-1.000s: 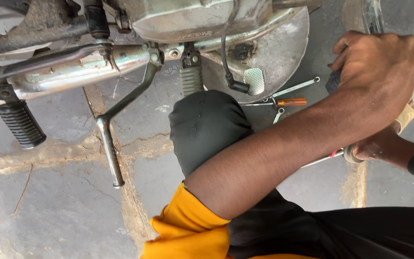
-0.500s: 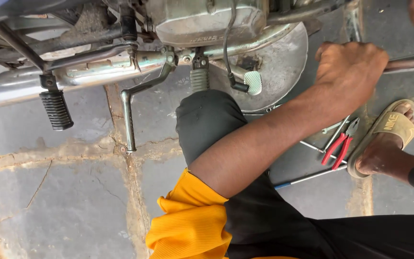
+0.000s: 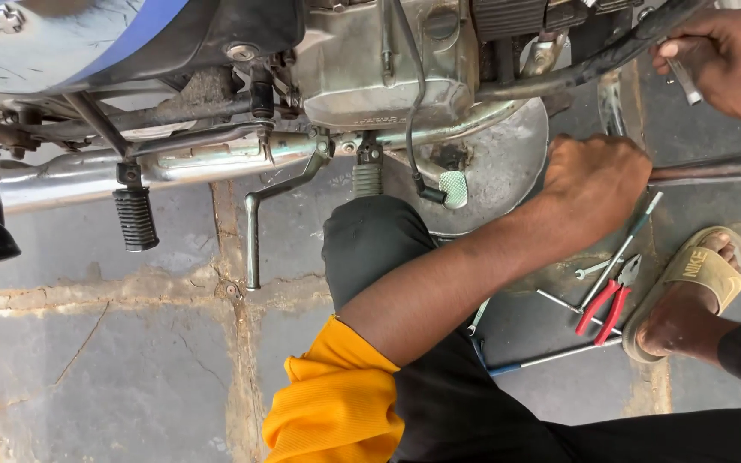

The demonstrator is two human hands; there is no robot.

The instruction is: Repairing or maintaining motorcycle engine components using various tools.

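Two hands on motorcycle underside, tight quarters.
Left hand [image 3: 598, 176] fisted around a metal rod [image 3: 718, 167]; right hand [image 3: 731, 56] pinches a small tool [image 3: 683, 79] beside black hose [image 3: 593, 62]. Below left fist: red pliers [image 3: 606, 300], wrenches, sandalled foot [image 3: 688, 300] crowd paving.

The left hand [image 3: 598, 176] is curled into a closed fist, back of the hand up, forearm stretched out straight with the yellow sleeve pushed above the elbow. The right hand [image 3: 726, 56] sits higher, fingers closed in a grip, wrist bent.
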